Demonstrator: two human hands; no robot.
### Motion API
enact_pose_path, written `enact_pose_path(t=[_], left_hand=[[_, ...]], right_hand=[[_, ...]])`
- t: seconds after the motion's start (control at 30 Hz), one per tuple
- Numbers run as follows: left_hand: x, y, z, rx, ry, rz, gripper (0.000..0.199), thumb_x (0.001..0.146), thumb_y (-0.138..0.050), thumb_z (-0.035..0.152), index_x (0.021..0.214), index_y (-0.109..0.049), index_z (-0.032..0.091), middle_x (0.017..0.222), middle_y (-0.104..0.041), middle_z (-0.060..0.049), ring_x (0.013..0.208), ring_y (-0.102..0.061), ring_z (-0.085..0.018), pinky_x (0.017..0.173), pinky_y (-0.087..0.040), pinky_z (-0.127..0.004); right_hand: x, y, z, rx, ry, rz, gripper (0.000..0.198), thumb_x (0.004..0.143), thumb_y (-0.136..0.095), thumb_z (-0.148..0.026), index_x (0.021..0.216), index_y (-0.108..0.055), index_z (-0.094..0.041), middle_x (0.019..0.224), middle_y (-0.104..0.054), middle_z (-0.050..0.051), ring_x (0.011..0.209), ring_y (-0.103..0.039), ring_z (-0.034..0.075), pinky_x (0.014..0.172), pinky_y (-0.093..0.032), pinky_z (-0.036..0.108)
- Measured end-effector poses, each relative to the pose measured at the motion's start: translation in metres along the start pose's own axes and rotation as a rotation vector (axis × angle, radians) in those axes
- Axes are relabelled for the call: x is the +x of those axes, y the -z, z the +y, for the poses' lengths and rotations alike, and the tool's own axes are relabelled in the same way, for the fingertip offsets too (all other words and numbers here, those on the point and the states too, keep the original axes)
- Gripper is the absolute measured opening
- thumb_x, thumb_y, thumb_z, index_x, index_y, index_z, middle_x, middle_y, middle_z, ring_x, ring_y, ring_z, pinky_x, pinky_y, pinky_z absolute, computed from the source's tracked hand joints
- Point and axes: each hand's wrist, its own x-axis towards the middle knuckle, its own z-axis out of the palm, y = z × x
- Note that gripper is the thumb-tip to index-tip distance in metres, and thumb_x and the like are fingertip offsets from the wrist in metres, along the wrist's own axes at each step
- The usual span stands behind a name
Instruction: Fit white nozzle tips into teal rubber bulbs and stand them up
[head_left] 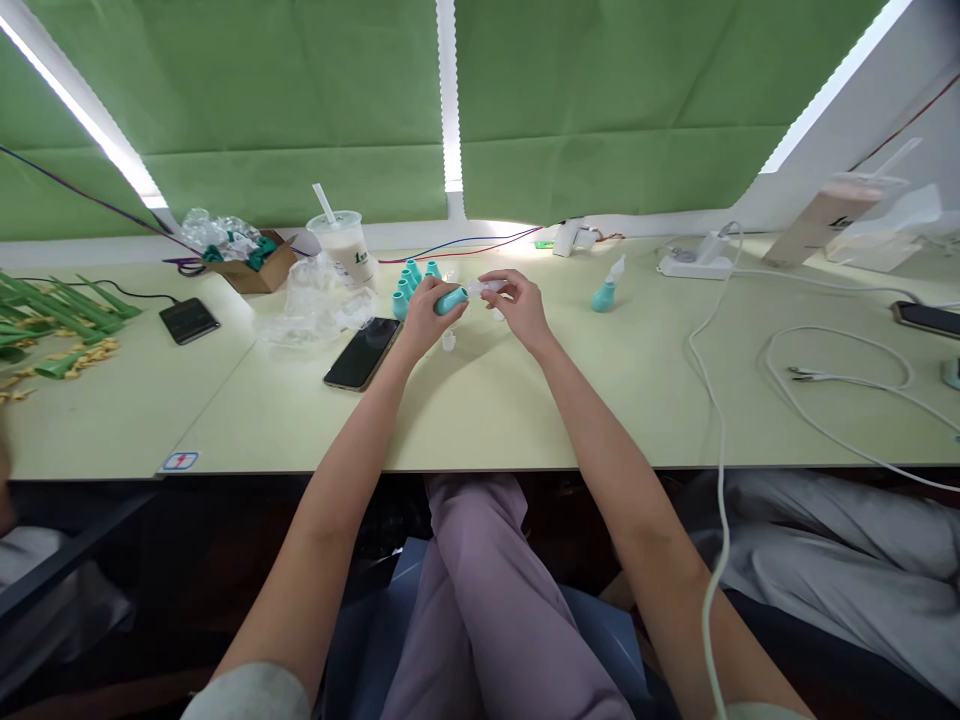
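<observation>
My left hand (426,318) is closed around a teal rubber bulb (451,300), its open neck turned toward my right hand. In my right hand (519,305) a small clear plastic nozzle (486,287) is pinched, its end close to the bulb's neck; whether they touch I cannot tell. Several more teal bulbs (405,285) stand beyond my left hand. A small white plastic piece (448,341) sits on the table just below my hands. To the right stands a teal bulb fitted with a clear nozzle (604,290).
A black phone (363,353) lies left of my left forearm, near crumpled clear plastic (319,300) and a drink cup (343,245). Farther left is a cardboard box (259,272). A white cable (712,390) hangs over the table's front edge at right, from a power strip (696,265).
</observation>
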Motion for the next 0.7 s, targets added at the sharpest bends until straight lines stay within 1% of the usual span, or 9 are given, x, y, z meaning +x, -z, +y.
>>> enact_pose_path(t=[0.13,0.3,0.5,0.7], left_hand=[[-0.002,0.0,0.004,0.044,-0.02,-0.07,0.033,0.088,-0.053,0.045,0.107,-0.062,0.018,0.108,-0.06,-0.012,0.102,-0.059,-0.026,0.09,-0.045,-0.04],[-0.003,0.001,0.009,0.044,-0.025,-0.141,0.027,0.09,-0.052,0.039,0.105,-0.061,0.019,0.102,-0.065,-0.01,0.097,-0.061,-0.025,0.086,-0.046,-0.038],[-0.003,0.001,0.012,0.014,-0.004,-0.132,0.026,0.086,-0.057,0.037,0.102,-0.063,0.018,0.102,-0.067,-0.009,0.097,-0.061,-0.024,0.086,-0.045,-0.035],[-0.003,-0.003,0.014,-0.037,0.095,-0.122,0.029,0.084,-0.06,0.042,0.099,-0.067,0.019,0.098,-0.07,-0.007,0.09,-0.063,-0.023,0.084,-0.045,-0.033]], right_hand=[[-0.003,0.001,-0.005,-0.071,0.021,0.009,0.029,0.077,-0.064,-0.048,0.092,-0.067,-0.023,0.099,-0.062,0.003,0.077,-0.058,0.012,0.065,-0.056,0.026],[-0.005,0.002,-0.009,-0.142,0.035,0.007,0.023,0.077,-0.065,-0.041,0.088,-0.069,-0.021,0.094,-0.064,0.003,0.072,-0.057,0.012,0.063,-0.054,0.027],[-0.005,0.005,-0.002,-0.099,0.011,-0.003,0.018,0.074,-0.067,-0.033,0.085,-0.071,-0.019,0.086,-0.064,0.003,0.073,-0.058,0.013,0.07,-0.053,0.029],[-0.005,0.005,-0.001,-0.117,0.02,-0.005,0.017,0.073,-0.067,-0.031,0.084,-0.072,-0.019,0.083,-0.061,0.002,0.069,-0.058,0.012,0.067,-0.053,0.028]])
